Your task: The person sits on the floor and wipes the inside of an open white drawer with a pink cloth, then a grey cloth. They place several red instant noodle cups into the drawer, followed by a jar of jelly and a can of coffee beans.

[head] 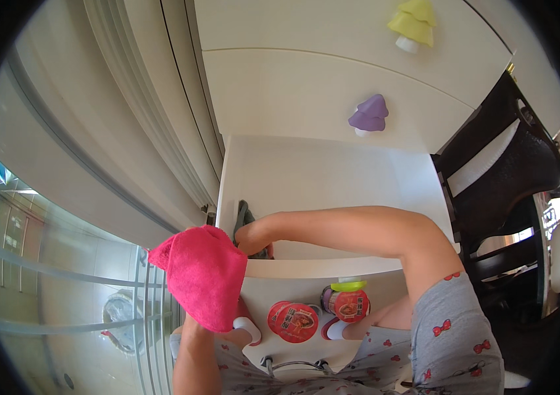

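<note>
A bright pink cloth (208, 281) is draped over my raised left hand, hiding the fingers, at the left of an open white drawer. My right arm reaches across the drawer (334, 177). At its left wall, my right hand (254, 237) grips a dark grey cloth (244, 212); part of the cloth shows above the hand and part below it. Most of the right fingers are hidden. The visible drawer floor is plain white.
Above the drawer are closed fronts with a purple tree-shaped knob (369, 114) and a yellow one (413, 23). Red-lidded tubs (299, 322) stand below, between my feet. Dark chairs (507, 177) are at the right; a metal rack (154, 316) and glass door (77, 197) are at the left.
</note>
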Demonstrator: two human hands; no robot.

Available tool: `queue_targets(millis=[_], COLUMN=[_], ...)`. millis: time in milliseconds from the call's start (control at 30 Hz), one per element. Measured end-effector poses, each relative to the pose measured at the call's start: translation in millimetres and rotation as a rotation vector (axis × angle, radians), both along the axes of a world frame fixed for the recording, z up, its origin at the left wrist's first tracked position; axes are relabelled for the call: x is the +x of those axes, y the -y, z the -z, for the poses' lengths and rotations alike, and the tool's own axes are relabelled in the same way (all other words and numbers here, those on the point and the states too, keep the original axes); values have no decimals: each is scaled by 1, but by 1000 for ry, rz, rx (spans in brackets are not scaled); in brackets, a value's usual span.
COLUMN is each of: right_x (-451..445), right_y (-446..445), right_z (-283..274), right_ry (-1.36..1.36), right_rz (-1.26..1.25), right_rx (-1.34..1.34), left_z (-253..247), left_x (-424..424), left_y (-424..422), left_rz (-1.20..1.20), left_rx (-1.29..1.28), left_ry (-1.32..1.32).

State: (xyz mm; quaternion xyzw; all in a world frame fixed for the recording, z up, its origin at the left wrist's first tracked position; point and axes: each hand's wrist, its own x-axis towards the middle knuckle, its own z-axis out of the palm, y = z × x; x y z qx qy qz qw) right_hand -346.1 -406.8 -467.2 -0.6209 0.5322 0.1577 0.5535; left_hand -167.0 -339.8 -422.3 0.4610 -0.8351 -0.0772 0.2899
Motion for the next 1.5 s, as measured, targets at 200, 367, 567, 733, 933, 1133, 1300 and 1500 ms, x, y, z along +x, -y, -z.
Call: queue_targets(millis=[200, 367, 567, 733, 933, 1133, 1300, 1500], right_x=[-105, -257, -261, -284, -164, -87, -177, -310], right_y=[-63, -172, -181, -131, -51, -69, -128, -154], right_z=[8, 2, -18, -6, 9, 18, -1, 6], right_ry=[-147, -496, -925, -1058, -615, 238, 70, -814], right_rz=[16, 125, -283, -147, -69, -280, -104, 126], right_rx=[-1, 196, 131, -403, -893, -771, -538, -457], left_z=[15, 21, 3, -3, 16, 19, 15, -22], left_x=[-3, -7, 0, -13, -7, -5, -8, -15], left_y=[3, 6, 1, 2, 4, 10, 7, -2], left_rz=[44, 80, 23, -24, -50, -73, -76, -123], left_rx=[-28, -82, 68, 175, -87, -30, 54, 345], left_ry=[-6, 19, -56, 65, 48, -153, -244, -96])
